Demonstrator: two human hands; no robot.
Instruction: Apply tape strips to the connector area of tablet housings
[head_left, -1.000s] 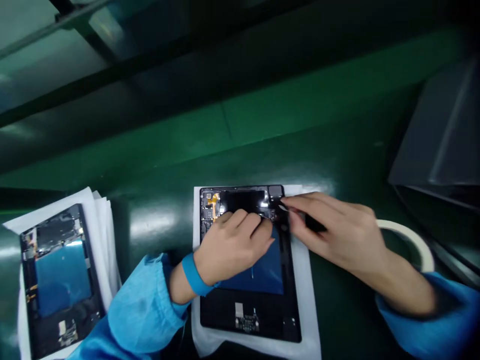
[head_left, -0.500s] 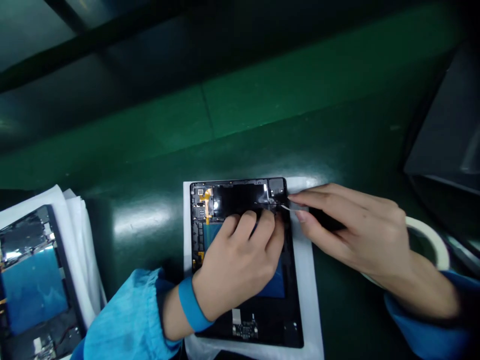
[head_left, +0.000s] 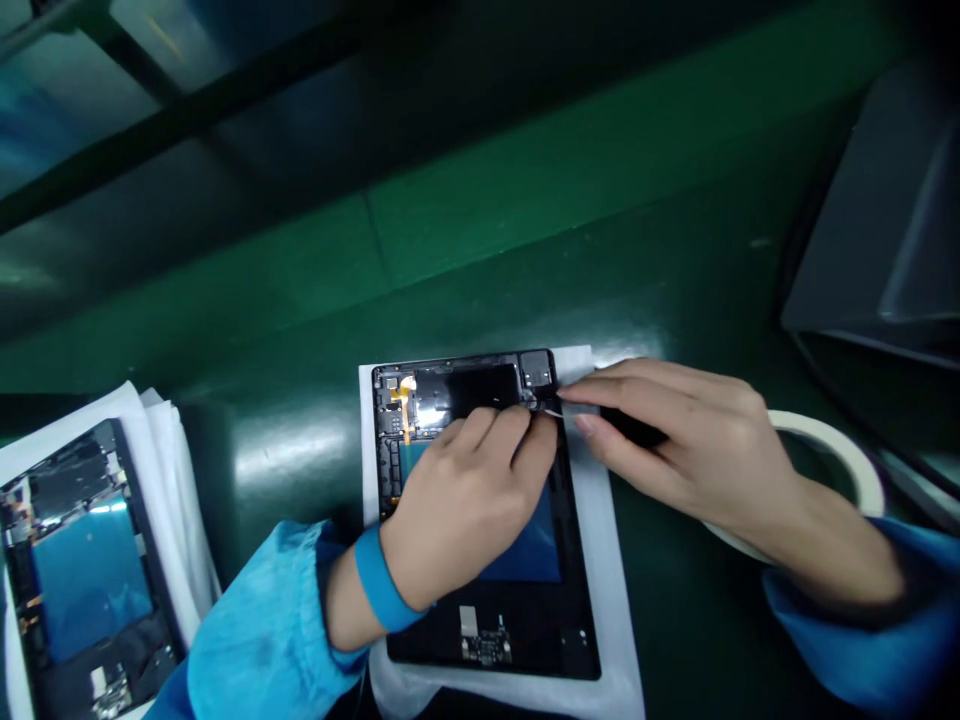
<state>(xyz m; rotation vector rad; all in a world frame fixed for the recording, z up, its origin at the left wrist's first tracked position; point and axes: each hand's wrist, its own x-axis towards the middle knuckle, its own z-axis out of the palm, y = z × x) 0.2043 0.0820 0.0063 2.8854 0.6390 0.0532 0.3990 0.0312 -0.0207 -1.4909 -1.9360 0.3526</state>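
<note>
An opened tablet [head_left: 525, 640] lies on a white sheet [head_left: 611, 600], its inside facing up with a blue panel [head_left: 536, 545], an orange ribbon cable and a small circuit board. My left hand [head_left: 472, 500] rests across its middle, fingers bent and pressed together near the upper right part; the fingertips are hidden. From the right, my right hand [head_left: 690, 430] pinches slim metal tweezers [head_left: 579, 408] between thumb and forefinger. Their thin pale tip reaches over the tablet's right edge, below the square black part [head_left: 535, 368] in the corner, close to my left fingertips.
Another opened tablet [head_left: 90, 570] lies at the left on a stack of white sheets [head_left: 169, 480]. A roll of pale tape [head_left: 847, 455] is on the dark green table [head_left: 300, 400] behind my right wrist. A dark grey box-like object [head_left: 877, 240] with a cable stands at the right.
The view has shifted slightly. Both hands stay at the tablet's upper right, with the tweezers' tip still near my left fingers; my left fingers have moved only a little.
</note>
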